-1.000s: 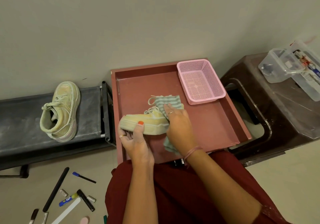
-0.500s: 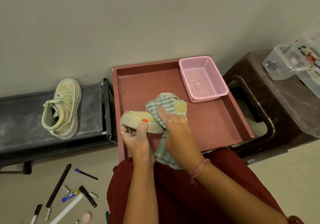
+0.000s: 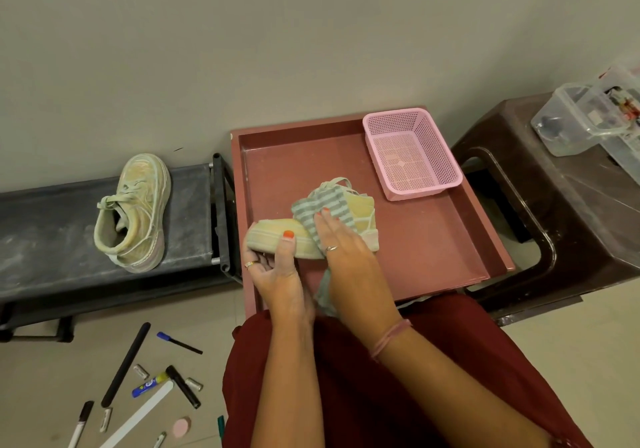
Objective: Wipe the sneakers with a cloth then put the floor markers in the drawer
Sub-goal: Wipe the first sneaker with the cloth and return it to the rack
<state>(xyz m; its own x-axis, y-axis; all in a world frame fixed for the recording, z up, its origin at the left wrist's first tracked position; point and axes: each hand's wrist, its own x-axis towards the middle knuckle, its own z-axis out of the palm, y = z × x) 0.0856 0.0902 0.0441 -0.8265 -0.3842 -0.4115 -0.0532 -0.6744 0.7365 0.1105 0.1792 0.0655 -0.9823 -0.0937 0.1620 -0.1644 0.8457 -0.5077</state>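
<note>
Wiping step: left hand (image 3: pixel 273 274) fingers grip sneaker (image 3: pixel 277 238), right hand (image 3: pixel 341 250) flat-fingered presses cloth (image 3: pixel 325 205); next, second sneaker (image 3: pixel 133 212).

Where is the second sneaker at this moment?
In the head view, the second sneaker lies on the dark bench at the left, beside the red drawer.

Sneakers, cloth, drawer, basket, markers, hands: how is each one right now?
Held sneaker: on its side over the drawer, partly under the cloth.
Other sneaker: on its side on the bench, untouched.
Cloth: draped on the held sneaker.
Drawer: open.
Pink basket: upright, empty.
Markers: scattered on the floor.
Left hand: grips the sneaker.
Right hand: presses the cloth, fingers straight.
</note>
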